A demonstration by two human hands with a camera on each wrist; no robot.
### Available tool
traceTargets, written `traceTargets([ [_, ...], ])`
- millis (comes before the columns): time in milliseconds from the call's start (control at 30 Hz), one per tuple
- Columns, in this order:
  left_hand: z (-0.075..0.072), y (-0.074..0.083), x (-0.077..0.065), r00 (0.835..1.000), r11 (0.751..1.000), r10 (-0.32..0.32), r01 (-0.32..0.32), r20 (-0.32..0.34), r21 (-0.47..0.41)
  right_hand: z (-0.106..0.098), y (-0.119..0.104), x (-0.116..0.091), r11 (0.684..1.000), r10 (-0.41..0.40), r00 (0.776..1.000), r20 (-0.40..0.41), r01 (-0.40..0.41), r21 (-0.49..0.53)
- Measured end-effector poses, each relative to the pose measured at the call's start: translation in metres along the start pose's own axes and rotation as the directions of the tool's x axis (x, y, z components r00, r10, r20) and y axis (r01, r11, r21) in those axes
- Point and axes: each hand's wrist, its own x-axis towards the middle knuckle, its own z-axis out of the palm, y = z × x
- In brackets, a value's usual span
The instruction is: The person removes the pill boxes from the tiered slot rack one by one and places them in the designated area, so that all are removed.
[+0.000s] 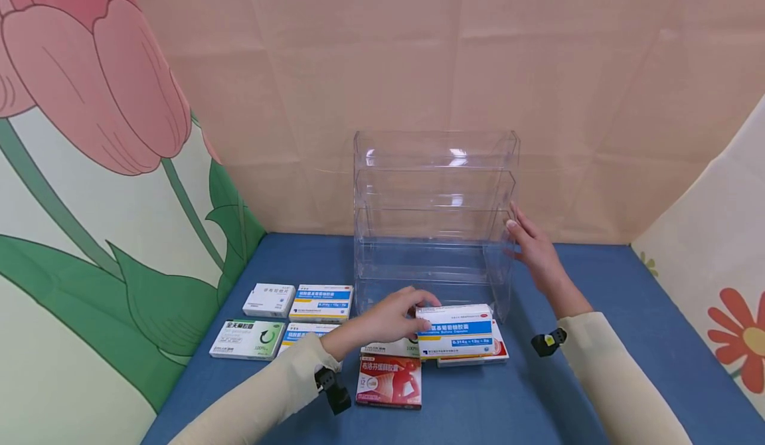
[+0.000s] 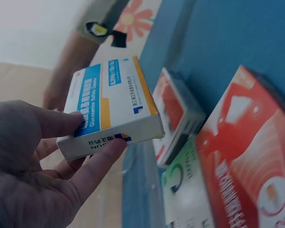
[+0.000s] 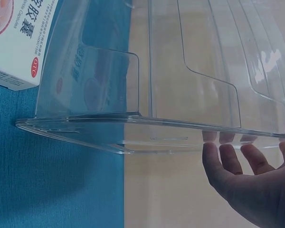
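Note:
My left hand [image 1: 397, 315] holds a blue-and-white medicine box [image 1: 457, 332] by its left end, thumb and fingers pinching it. In the left wrist view that medicine box [image 2: 111, 102] is raised over the other boxes, its printed face showing. A clear plastic tiered rack [image 1: 433, 222] stands upright at the back of the table. My right hand [image 1: 538, 252] is at the rack's right side; in the right wrist view its fingertips [image 3: 210, 148] touch the clear side panel. Beneath the held box lies a red-and-white box [image 1: 499, 349], partly covered.
A red medicine box [image 1: 389, 382] lies in front, with a green-and-white box [image 1: 391, 348] behind it, partly hidden. At the left are a white box [image 1: 269, 300], a blue-and-white box [image 1: 321, 303], another green-and-white box [image 1: 248, 340] and a part-hidden blue-and-white one [image 1: 301, 333].

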Motion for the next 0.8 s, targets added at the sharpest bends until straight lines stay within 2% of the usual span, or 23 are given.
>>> traceTargets([
  [367, 0.029, -0.005, 0.004, 0.993, 0.995, -0.058, 0.065, 0.1, -0.07, -0.001, 0.001, 0.002, 1.0, 0.008, 1.0, 0.008, -0.008, 0.02],
  [533, 0.038, -0.01, 0.005, 0.984, 0.985, -0.07, 0.094, 0.162, -0.146, -0.001, 0.001, 0.002, 1.0, 0.01, 1.0, 0.01, -0.01, 0.019],
  [800, 0.049, -0.014, 0.003, 0.968, 0.97, -0.101, 0.147, 0.228, -0.194, 0.0, 0.002, 0.003, 1.0, 0.011, 1.0, 0.003, -0.011, 0.021],
])
